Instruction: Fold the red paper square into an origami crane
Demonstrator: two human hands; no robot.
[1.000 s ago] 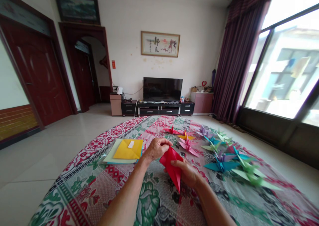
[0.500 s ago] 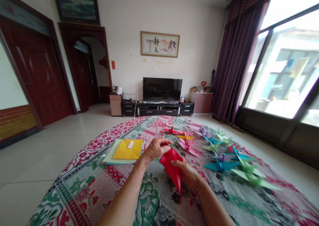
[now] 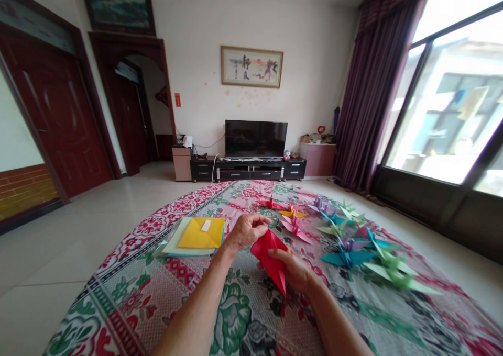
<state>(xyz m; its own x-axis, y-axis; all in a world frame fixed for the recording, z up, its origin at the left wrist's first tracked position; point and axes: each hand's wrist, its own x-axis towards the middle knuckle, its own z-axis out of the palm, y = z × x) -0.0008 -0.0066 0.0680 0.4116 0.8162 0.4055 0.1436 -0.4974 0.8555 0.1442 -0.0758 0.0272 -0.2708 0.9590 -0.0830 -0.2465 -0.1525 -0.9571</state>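
Both my hands hold a folded red paper point(image 3: 272, 257) just above a round table covered with a floral cloth point(image 3: 157, 288). My left hand point(image 3: 247, 231) pinches the paper's upper corner with closed fingers. My right hand point(image 3: 295, 271) grips its lower right side, thumb on top. The paper tapers to a point toward me.
A stack of coloured paper sheets point(image 3: 196, 234), yellow on top, lies left of my hands. Several folded paper cranes point(image 3: 348, 241) in pink, blue, green and purple spread across the right of the table. Beyond are a tiled floor, a TV point(image 3: 255, 139) and a window.
The hands and red paper have barely shifted; the view has tilted slightly downward.
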